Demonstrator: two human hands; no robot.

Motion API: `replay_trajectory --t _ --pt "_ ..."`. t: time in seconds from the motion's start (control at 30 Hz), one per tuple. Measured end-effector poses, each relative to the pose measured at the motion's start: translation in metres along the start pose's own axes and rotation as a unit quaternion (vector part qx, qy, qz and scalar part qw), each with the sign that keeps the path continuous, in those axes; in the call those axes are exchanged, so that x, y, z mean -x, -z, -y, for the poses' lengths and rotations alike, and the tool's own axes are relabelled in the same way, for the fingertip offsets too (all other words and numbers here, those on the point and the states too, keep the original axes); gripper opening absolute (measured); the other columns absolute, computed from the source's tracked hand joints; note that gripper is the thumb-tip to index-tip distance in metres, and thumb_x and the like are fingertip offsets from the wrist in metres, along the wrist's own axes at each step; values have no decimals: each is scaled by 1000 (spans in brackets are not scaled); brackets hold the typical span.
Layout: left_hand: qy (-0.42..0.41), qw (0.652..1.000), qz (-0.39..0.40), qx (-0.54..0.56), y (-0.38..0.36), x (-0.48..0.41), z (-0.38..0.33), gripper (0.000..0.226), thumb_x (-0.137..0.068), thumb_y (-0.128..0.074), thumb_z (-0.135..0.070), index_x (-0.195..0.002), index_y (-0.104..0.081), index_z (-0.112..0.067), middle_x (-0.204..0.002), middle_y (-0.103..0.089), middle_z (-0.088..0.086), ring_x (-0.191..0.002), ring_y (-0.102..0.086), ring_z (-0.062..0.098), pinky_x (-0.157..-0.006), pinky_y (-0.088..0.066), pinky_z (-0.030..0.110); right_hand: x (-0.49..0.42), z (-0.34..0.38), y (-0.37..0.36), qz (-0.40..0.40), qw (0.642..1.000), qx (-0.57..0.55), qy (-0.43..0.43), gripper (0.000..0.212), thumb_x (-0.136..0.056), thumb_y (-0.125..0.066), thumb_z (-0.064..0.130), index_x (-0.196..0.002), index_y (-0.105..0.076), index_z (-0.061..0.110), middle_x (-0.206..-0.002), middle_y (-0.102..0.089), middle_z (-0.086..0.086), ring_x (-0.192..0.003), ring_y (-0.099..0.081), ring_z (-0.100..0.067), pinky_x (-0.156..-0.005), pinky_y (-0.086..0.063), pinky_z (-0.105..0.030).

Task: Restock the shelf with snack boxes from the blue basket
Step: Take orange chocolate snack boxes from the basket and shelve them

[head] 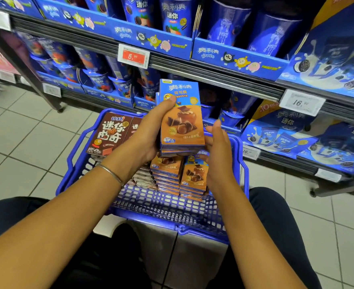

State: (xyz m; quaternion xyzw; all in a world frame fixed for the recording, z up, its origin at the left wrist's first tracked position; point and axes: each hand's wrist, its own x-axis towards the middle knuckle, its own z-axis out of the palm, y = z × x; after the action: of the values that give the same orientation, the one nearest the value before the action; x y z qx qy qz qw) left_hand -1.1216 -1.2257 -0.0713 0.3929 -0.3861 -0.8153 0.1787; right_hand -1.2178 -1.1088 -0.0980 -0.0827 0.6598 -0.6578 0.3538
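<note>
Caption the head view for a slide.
Left hand grips a stack of blue-and-orange cardboard snack boxes above the blue plastic basket; right hand open beside them.

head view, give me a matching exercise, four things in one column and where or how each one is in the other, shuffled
1 left hand
2 right hand
3 brown boxes
4 red price tag

a on the shelf edge
b open, beside the orange box stack
c standing at the blue basket's far left
d gripping the orange box stack

Pairs: 1-d, 2-b, 3-c, 4-a
</note>
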Motion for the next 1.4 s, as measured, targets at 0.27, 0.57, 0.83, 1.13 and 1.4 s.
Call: replay_trajectory --t 0.27,0.57,0.83,1.13,1.4 --pt "11 1000 -4 26 0 1 -2 51 -102 -61 -52 -129 -72 -10 -110 -80 15 -90 -79 30 -74 -65 42 -16 -97 -15 40 967 223 -115 32 -86 -71 43 -83 -55 16 -72 -61 4 -71 -59 -17 -66 -42 -33" --pt "15 1000 18 -3 7 -3 -3 48 -101 -63 -55 -124 -77 -15 -118 -79 14 -102 -79 32 -84 -65 49 -16 -116 4 14 969 240 -61 25 -90 -69 45 -89 -65 20 -82 -66 5 -76 -63 -14 -64 -43 -31" --pt "-25 1000 -13 -12 24 -14 -17 42 -100 -64 -56 -105 -86 -20 -117 -80 12 -104 -79 32 -83 -65 51 5 -71 48 -100 995 12 12 15 -101 -58 27 -102 -59 11 -93 -68 -1 -77 -66 -9 -66 -54 -28" --pt "-51 992 -80 -80 21 -18 2 54 -88 -80 -56 -119 -78 -12 -102 -82 12 -91 -82 28 -66 -65 36 10 -12 29 -12 995 -77 66 14 -98 -59 33 -98 -63 20 -90 -67 1 -73 -59 -15 -58 -45 -25" --pt "-37 986 -82 -140 9 -15 9 83 -83 -61 -86 -130 -72 -18 -107 -83 5 -94 -81 26 -89 -65 47 11 -1 6 93 995 -28 38 28 -98 -56 33 -126 -61 32 -120 -71 5 -111 -69 -17 -93 -55 -46"
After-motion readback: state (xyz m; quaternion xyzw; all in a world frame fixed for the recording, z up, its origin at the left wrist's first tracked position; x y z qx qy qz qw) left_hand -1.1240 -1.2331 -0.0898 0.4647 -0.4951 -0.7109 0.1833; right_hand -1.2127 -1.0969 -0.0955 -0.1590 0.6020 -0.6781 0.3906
